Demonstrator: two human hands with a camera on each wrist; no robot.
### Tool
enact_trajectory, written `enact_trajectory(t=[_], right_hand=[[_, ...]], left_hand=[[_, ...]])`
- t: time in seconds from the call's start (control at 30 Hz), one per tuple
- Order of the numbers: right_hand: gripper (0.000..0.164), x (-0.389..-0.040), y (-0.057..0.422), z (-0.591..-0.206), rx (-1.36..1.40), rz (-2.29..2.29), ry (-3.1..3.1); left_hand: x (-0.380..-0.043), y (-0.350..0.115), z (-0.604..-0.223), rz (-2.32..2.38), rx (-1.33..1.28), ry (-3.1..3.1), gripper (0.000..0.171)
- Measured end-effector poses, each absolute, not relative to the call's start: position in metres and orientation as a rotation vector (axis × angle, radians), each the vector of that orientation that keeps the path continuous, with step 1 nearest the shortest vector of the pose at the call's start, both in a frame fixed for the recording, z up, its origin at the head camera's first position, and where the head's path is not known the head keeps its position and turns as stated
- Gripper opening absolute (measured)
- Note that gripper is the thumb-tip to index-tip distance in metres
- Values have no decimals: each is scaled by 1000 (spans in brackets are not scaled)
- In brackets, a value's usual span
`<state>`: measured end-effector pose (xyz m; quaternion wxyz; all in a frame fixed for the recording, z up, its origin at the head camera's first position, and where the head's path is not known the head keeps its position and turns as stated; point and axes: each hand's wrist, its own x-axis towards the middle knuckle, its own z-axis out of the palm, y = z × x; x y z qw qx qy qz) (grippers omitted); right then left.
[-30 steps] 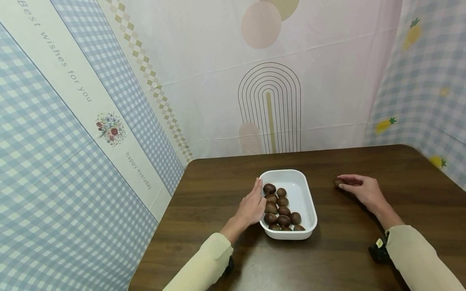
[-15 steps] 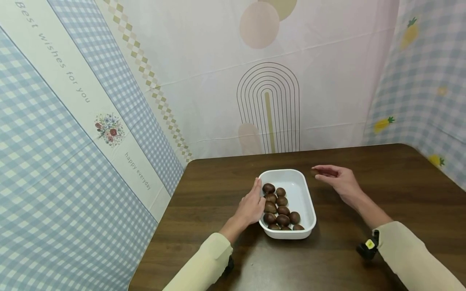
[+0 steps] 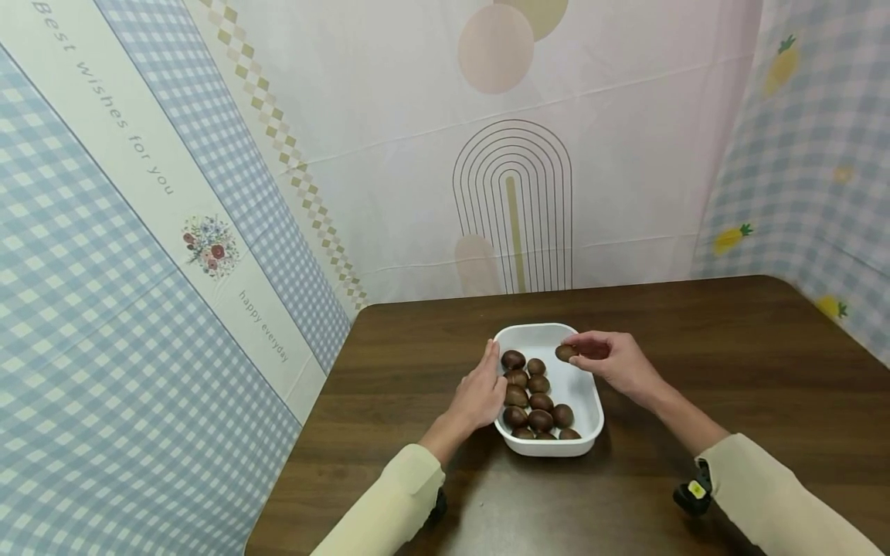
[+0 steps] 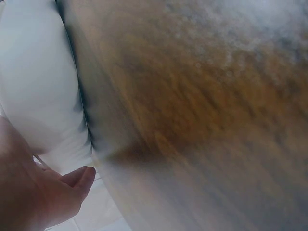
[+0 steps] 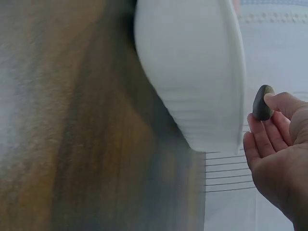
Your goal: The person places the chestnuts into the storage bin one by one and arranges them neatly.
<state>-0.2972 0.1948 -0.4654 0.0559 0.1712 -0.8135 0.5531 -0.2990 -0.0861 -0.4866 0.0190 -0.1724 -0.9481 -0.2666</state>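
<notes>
A white rectangular dish [image 3: 589, 390] stands on the table with several brown chestnuts [image 3: 541, 421] gathered along its left side and near end. My left hand [image 3: 480, 392] holds the dish's left rim, its fingers along the outer wall. In the left wrist view, fingertips [image 4: 87, 177] lie low beside that wall. Over the far right corner of the dish, my right hand [image 3: 621, 364] pinches one chestnut [image 3: 566, 353] between thumb and fingers. The right wrist view shows this held chestnut [image 5: 263, 103] just past the dish's rim, dark and smooth with one flattened side.
The brown wooden table [image 3: 751, 371] reaches back to a pale printed cloth [image 3: 389, 208]. Blue checked cloth [image 3: 90, 347] hangs at the left, and more checked cloth [image 3: 799, 154] hangs at the right.
My right hand has carried its chestnut from the table on the right leftward to above the dish. My left hand and the dish have stayed in place.
</notes>
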Motion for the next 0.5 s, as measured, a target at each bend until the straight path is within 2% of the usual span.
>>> enact_trajectory(t=[0.5], right_hand=[[29, -286, 181, -472, 608, 1379, -2552]], left_hand=[[-297, -84, -484, -820, -541, -2934, 68]])
